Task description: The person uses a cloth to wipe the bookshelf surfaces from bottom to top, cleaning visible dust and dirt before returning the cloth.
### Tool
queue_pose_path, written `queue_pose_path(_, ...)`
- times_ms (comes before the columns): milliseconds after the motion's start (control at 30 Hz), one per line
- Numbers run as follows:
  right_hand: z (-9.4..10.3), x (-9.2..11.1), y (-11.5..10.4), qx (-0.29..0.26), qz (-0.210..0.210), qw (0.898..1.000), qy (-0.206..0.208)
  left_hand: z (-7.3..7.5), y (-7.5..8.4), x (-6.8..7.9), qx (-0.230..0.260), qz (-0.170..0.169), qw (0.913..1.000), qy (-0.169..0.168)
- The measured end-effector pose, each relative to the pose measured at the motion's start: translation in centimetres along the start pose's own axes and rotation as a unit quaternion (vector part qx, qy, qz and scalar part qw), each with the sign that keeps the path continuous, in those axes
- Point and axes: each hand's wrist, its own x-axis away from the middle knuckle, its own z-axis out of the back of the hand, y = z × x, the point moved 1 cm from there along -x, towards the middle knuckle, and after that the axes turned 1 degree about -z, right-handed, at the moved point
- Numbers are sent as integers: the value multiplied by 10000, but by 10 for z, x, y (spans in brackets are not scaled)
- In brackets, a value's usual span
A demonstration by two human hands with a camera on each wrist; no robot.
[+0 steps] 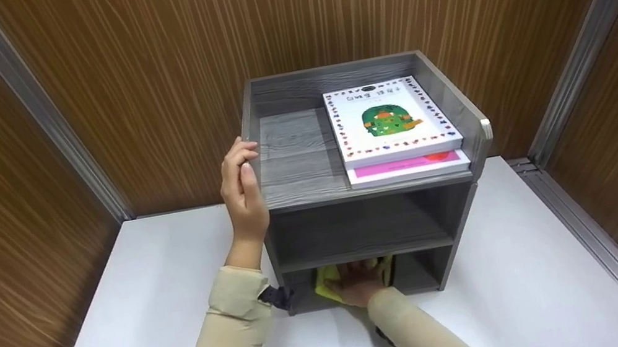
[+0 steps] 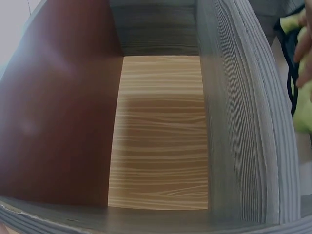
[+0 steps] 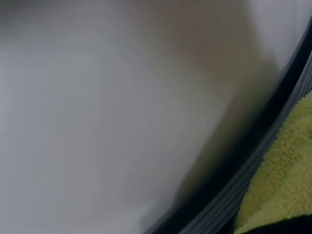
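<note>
Head view, my left hand [image 1: 243, 194] relaxed against the shelf unit [image 1: 300, 159], my right hand [image 1: 359, 285] spread on yellow cloth [image 1: 325, 285] in the bottom compartment, books [image 1: 388, 122] on top, left wrist, grey panel [image 2: 239, 107] partly blocking the cloth, right wrist, white table [image 3: 97, 122] alongside.

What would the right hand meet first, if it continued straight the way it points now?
Probably the cloth at its fingers; depth is unclear, and the board above hides what lies farther in.
</note>
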Motion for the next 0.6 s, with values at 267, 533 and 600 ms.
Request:
queue_pose_path(267,-2,-10,-45,-614,402,9965,-391,0,1,1,-122,-21,9999,7)
queue_pose_path(533,-3,-10,-47,-587,563,9961,-336,3,1,1,-22,29,10000,-24)
queue_pose_path(600,-4,-9,-40,-662,585,9956,-299,2,1,1,19,36,10000,-15)
